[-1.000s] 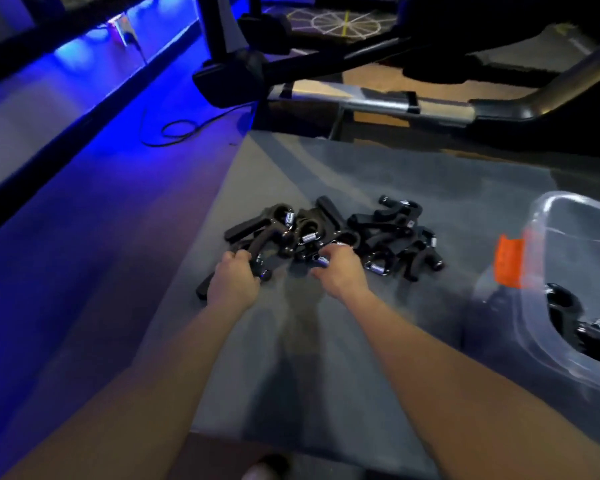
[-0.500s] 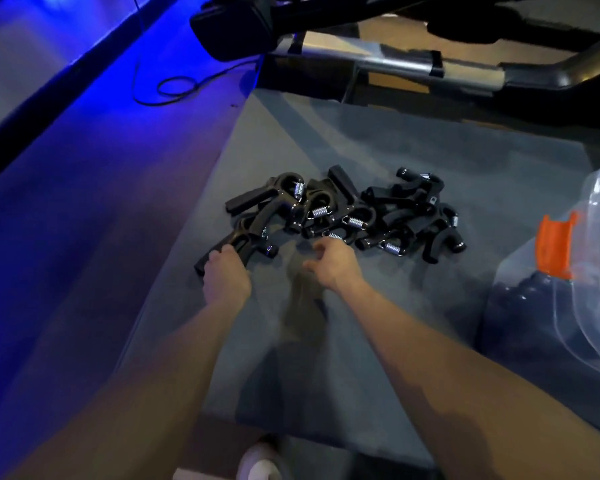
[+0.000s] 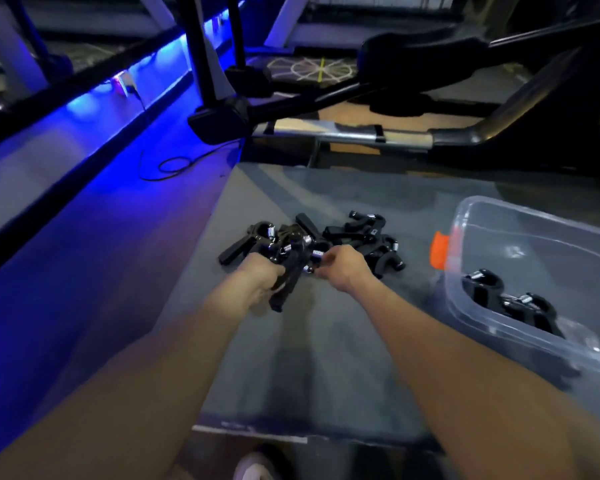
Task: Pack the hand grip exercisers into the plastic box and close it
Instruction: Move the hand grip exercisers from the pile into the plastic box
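Reaching forward over the grey mat [image 3: 326, 358], both hands work at the near edge of the pile of hand grip exercisers [image 3: 343, 237]. The left hand [image 3: 260, 280] has its fingers curled round one exerciser [image 3: 286, 282], whose handles run back toward the person, long axis roughly along the forearm and tilted a little to the right. The right hand [image 3: 345, 266] has its fingers bent at the coiled spring end of a neighbouring exerciser; it looks like a pinch, though blur hides the contact. The plastic box [image 3: 534, 344] lies to the right of both hands, nearer the right one, with its orange latch [image 3: 439, 251] on the wall facing the pile and a few exercisers [image 3: 513, 303] already inside. No lid shows. So the coming carry probably runs rightward over the box's rim, with the left hand's load travelling farther. Beyond the mat stands gym equipment with a metal bar [image 3: 361, 135]; on the left, a blue-lit floor [image 3: 84, 254] carries a looped cable [image 3: 174, 164].
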Available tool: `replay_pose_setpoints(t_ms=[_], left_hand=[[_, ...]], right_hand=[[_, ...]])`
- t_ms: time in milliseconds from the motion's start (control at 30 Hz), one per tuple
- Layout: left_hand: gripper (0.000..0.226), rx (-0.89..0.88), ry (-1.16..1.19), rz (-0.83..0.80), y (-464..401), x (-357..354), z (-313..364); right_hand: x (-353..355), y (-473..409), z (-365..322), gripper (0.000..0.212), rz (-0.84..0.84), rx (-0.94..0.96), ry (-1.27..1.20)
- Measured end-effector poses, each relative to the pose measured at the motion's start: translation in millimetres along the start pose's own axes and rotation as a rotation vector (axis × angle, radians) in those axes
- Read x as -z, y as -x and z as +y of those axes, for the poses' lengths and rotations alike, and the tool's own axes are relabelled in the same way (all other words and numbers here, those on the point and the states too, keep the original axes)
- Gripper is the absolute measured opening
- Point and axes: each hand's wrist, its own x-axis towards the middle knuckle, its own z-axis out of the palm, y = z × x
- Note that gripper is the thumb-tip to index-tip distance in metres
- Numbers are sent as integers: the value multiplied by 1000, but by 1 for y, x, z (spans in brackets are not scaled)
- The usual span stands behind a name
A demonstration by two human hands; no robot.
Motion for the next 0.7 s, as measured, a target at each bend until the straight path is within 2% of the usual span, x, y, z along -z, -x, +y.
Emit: replay_pose_setpoints(t_ms=[33, 67, 133, 200, 300, 367, 433, 600, 700], left_hand=[[9, -9, 87, -41, 10, -6, 11], [17, -11, 164, -88, 19, -13, 23], [25, -27, 281, -187, 42, -27, 47], [26, -54, 314, -266, 59, -45, 66], [31, -100, 323, -383, 81, -82, 87], [31, -121, 309, -449, 92, -112, 96], [32, -149, 248, -502, 102, -141, 101], [23, -269, 39, -555, 113, -209, 102], [20, -500, -320, -407, 102, -235, 99]], right_hand=[[12, 6, 3, 19, 16, -11, -13], [25, 13, 5, 13, 42, -11, -22], [52, 24, 11, 34, 80, -21, -43], [80, 36, 20, 39, 117, -26, -82], [120, 48, 39, 20, 158, -54, -193], [146, 57, 55, 18, 194, -70, -274], [169, 64, 73, 14, 227, -97, -336], [212, 70, 119, 18, 342, -207, -315], [229, 68, 146, 27, 365, -266, -293]])
